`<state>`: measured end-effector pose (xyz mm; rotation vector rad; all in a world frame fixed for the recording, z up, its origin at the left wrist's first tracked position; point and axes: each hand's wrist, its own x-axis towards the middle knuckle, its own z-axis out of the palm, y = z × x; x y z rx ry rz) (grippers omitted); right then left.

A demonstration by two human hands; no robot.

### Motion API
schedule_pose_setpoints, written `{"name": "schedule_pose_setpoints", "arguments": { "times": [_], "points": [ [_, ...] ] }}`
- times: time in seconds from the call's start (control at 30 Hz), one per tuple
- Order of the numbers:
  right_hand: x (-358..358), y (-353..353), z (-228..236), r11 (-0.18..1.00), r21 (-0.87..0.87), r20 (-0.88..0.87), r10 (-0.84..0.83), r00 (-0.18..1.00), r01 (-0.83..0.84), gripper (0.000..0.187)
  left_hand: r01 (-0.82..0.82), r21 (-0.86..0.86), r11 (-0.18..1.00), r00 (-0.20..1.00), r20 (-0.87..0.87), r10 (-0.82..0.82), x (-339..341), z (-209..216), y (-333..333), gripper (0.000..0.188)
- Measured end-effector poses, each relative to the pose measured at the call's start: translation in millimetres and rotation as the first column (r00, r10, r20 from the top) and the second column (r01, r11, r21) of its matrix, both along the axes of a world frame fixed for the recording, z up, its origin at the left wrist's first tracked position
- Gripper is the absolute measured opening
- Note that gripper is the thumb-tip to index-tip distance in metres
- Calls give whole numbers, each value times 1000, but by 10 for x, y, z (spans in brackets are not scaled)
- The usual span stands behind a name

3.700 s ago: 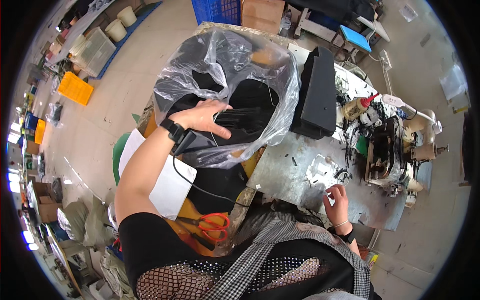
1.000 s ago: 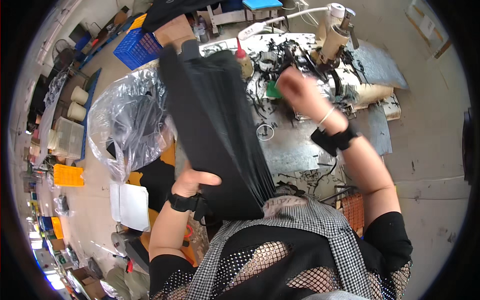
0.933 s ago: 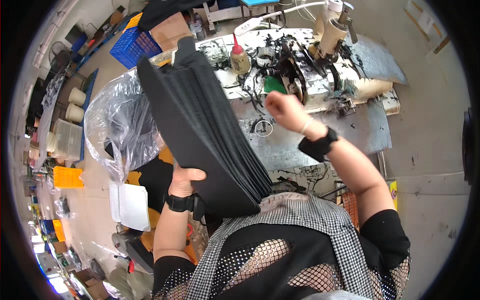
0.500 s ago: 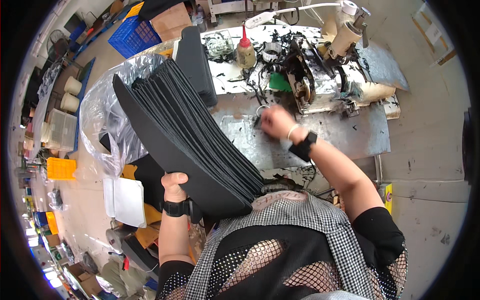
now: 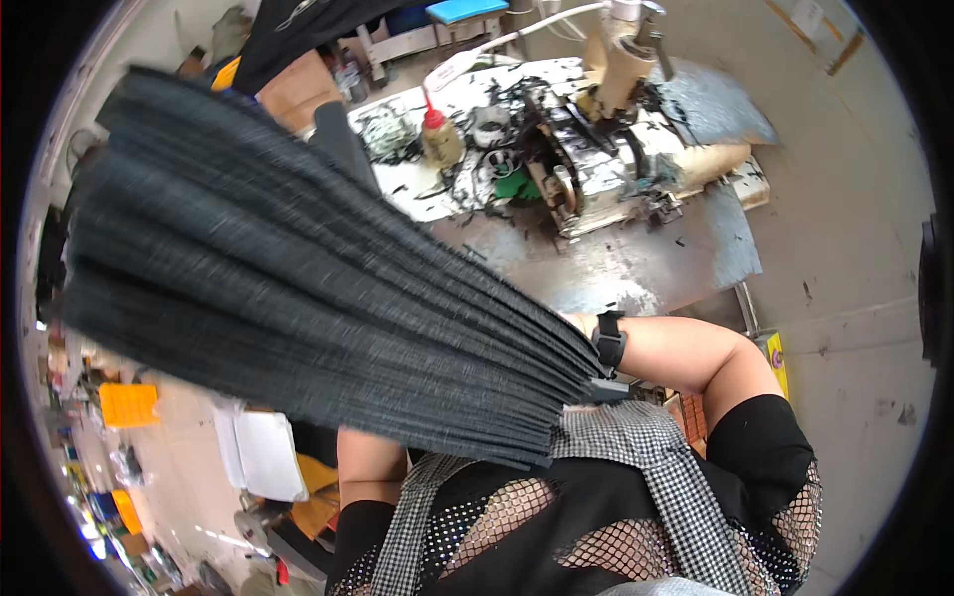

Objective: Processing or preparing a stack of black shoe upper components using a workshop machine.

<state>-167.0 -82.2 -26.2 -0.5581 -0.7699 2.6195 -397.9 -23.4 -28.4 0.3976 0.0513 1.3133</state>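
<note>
A thick stack of long, thin black strips [image 5: 328,278] spans the left and middle of the view, raised off the table. Its far left end is fanned wide and smeared by motion, while its near right end is bunched close to my apron. Behind the bunched end goes my right forearm [image 5: 676,350], with a black watch [image 5: 609,340] on its wrist; the stack hides the hand. My left forearm [image 5: 373,459] passes under the stack's lower edge, and that hand is hidden too. Fingers of neither hand show.
Beyond the stack stands a worktable [image 5: 596,263] with a machine [image 5: 606,164], a red-tipped bottle [image 5: 440,137] and scattered black scraps. Another dark stack [image 5: 343,139] lies at the table's left. A white lamp arm [image 5: 517,42] reaches over the back. An orange crate [image 5: 129,405] is at far left.
My right hand has left the tabletop and gone behind the stack. The stack has swung left and spread into a fan, with its strip edges toward me. My left hand has gone out of sight.
</note>
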Motion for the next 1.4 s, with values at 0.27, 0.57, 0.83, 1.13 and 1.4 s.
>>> {"name": "schedule_pose_setpoints", "arguments": {
  "times": [0.27,0.57,0.83,1.13,1.4],
  "points": [
    [191,-155,-87,942,-328,-473,-228,851,70,79,321,614,721,927,-46,-373,650,725,178,30],
    [947,-155,-83,874,-55,-52,-486,872,483,79,260,444,858,966,-104,-239,854,224,14,37],
    [1570,169,14,604,734,252,-668,701,312,62,-68,-390,918,992,-120,23,-136,-640,-316,51],
    [1797,318,-245,367,930,271,-710,650,13,56,238,-347,907,959,-61,-275,-28,-897,-212,55],
    [1817,272,-429,272,955,284,-717,637,-120,54,358,-180,916,459,-821,-340,36,-759,-292,94]
  ]
}}
